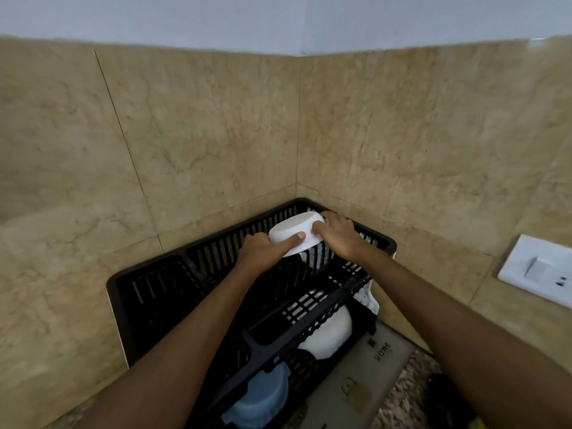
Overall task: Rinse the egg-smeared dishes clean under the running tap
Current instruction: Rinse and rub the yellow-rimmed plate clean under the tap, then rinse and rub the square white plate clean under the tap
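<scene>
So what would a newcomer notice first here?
The left hand and right hand grip an upturned white bowl at the far end of the black dish rack, top tier, in the tiled corner. On the tier below sit a white dish and a blue dish.

the head view looks forward and down, seemingly close, at a black rack [161, 292].
</scene>
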